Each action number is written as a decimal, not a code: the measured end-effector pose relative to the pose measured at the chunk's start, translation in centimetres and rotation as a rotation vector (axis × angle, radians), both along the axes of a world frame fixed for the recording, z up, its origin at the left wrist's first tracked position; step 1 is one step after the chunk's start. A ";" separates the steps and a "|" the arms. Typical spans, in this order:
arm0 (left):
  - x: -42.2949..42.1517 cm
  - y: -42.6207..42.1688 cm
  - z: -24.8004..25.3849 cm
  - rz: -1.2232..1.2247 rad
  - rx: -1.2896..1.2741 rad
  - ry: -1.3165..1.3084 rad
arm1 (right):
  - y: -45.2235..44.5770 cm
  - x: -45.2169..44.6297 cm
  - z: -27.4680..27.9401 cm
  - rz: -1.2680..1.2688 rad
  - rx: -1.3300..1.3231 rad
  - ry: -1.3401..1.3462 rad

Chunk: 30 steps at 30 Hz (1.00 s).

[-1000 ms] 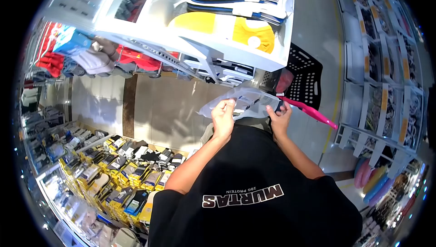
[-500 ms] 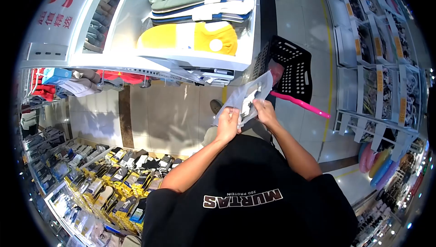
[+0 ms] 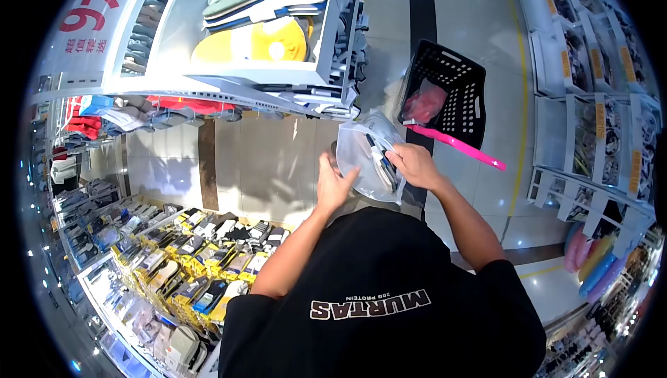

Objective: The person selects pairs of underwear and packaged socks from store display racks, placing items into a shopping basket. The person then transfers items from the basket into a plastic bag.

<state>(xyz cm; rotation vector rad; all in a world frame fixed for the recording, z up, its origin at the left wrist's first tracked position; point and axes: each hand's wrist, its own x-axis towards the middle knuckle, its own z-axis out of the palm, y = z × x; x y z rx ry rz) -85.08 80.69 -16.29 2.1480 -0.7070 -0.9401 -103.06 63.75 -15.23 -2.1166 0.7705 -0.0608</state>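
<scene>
A translucent plastic bag (image 3: pixel 358 162) hangs in front of my chest, with flat black-and-white items (image 3: pixel 382 159) showing inside; their kind is hard to make out. At the bag's right side my right hand (image 3: pixel 415 165) is closed, its fingers gripping the plastic. My left hand (image 3: pixel 335 185) is by the bag's left edge, fingers and thumb spread apart. Whether its fingertips touch the plastic I cannot tell. Just beyond my right hand stands a black perforated basket (image 3: pixel 462 79) with a pink handle (image 3: pixel 458 144) and a reddish bagged item (image 3: pixel 425 102) in it.
To the front left is a white shelf (image 3: pixel 208 76) stacked with socks, a yellow pair (image 3: pixel 253 41) lowest. Packaged socks (image 3: pixel 187 263) fill a low display at my left. A white rack (image 3: pixel 590 142) of goods lines the right side, with colourful rings (image 3: pixel 590 267) below.
My left hand has opened and moved left, off its grip on the bag. The bag now hangs wider, its contents more visible. The basket shows more fully.
</scene>
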 end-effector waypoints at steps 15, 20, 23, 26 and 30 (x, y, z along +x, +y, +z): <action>-2.4 -2.6 0.5 -0.385 0.082 -0.617 | -0.8 -4.3 0.8 0.258 -0.028 -0.046; -2.9 -2.3 -1.8 -0.382 0.045 -0.558 | -1.0 -6.0 0.2 0.199 -0.081 -0.073; -3.7 -2.9 -2.0 -0.296 -0.067 -0.404 | -1.7 -7.1 -0.6 0.125 -0.129 -0.089; -5.1 -4.2 -0.6 -0.199 -0.188 -0.206 | -2.7 -8.4 -0.5 0.062 -0.187 -0.052; -6.6 -5.4 0.9 -0.163 -0.258 -0.062 | -2.6 -9.1 0.7 -0.087 -0.187 -0.086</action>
